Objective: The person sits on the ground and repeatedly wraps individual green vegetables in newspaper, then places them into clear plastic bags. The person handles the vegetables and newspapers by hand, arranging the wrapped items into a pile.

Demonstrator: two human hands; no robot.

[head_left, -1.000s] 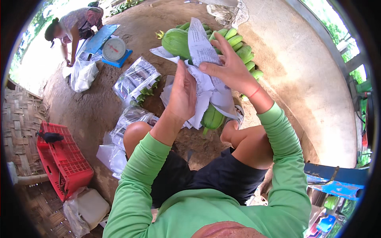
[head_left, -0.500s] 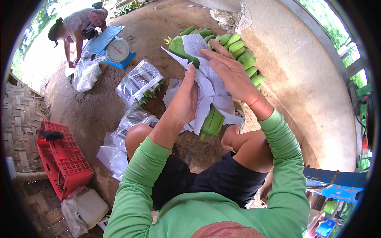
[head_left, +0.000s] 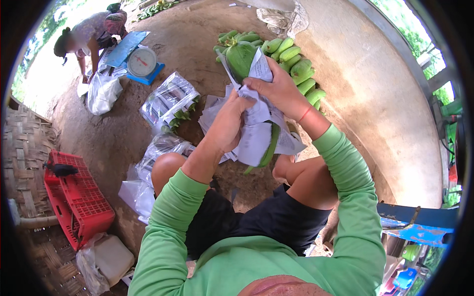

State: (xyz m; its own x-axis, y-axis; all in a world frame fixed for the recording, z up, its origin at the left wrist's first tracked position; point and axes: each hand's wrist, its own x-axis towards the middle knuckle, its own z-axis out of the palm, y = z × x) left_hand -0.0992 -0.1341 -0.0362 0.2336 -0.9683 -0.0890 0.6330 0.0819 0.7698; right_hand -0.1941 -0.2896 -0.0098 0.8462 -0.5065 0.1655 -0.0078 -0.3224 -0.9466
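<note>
Printed white paper point(head_left: 256, 140) is wrapped around a green gourd point(head_left: 242, 60), between my hands and above my knees. Green shows at both ends of the paper; I cannot tell whether one gourd or two lie inside. My left hand point(head_left: 228, 122) is closed around the paper's left side, thumb toward the middle. On the upper right, my right hand point(head_left: 282, 93) grips the wrapped gourd, with its thumb pressing the paper down. More loose sheets point(head_left: 212, 111) lie on the ground behind my left hand. Several green gourds point(head_left: 291, 59) are lined up beyond my right hand.
Plastic-wrapped packs of green vegetables point(head_left: 170, 101) lie to the left. A blue dial scale point(head_left: 143, 64) stands farther off, where another person point(head_left: 94, 37) bends over a white plastic bag point(head_left: 103, 92). At left are a red crate point(head_left: 81, 197) and a pale container point(head_left: 113, 256).
My hands have gone from flat palms to closing round the paper. The right hand has come down and folded its fingers. The gourd's upper end has turned more upright.
</note>
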